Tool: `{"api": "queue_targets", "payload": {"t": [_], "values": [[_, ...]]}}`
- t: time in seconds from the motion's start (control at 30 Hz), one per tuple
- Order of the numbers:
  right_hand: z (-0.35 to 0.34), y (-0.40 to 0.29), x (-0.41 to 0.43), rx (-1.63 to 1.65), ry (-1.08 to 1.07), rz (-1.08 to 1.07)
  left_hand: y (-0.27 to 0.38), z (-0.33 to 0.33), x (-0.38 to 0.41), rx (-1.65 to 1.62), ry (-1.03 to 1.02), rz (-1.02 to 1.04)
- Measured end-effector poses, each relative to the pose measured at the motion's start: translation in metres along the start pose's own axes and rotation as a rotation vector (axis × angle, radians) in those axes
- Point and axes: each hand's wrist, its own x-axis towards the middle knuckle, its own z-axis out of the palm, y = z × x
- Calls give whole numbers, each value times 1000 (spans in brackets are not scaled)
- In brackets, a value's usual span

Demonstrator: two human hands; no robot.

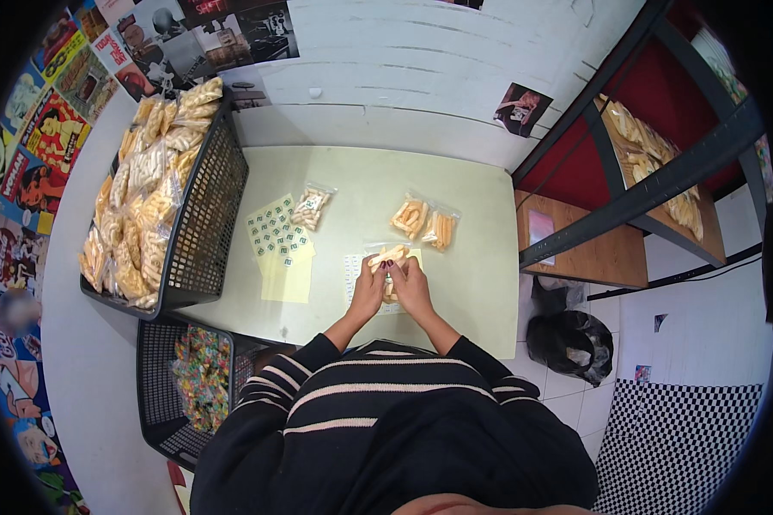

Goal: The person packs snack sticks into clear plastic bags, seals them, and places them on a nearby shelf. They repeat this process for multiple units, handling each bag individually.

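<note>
My left hand (366,291) and my right hand (415,287) grip a clear plastic bag of pale snack sticks (387,255) from both sides. Both thumbs meet on its front, and the fingers behind it are hidden. Beneath the bag lies a sheet of small printed labels (353,270), partly covered by it and my hands. To the left are a sheet of round green-printed stickers (277,226) and pale yellow paper (286,277). A filled bag with a green-marked label (312,206) lies beside the sticker sheet. Beyond my right hand rest two more snack bags, one (409,216) touching the other (440,228).
A black plastic crate (200,219) heaped with snack bags stands at the table's left. Below it, another crate (158,386) holds colourful wrapped pieces. A metal-framed shelf (625,212) with more snacks rises on the right, near a black bag (554,347) on the floor.
</note>
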Motion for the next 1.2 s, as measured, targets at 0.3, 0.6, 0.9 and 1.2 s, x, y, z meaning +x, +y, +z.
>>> {"api": "queue_targets", "payload": {"t": [0.3, 0.6, 0.9, 1.2], "values": [[4, 12, 4, 145, 32, 25, -13, -3, 6, -222, -15, 29], [-2, 32, 10, 251, -406, -74, -10, -15, 9, -118, -20, -81], [6, 36, 8, 295, -288, -51, -17, -13, 11, -136, -39, 3], [9, 53, 12, 393, -151, 44, -25, -12, 17, -38, -19, -5]]}}
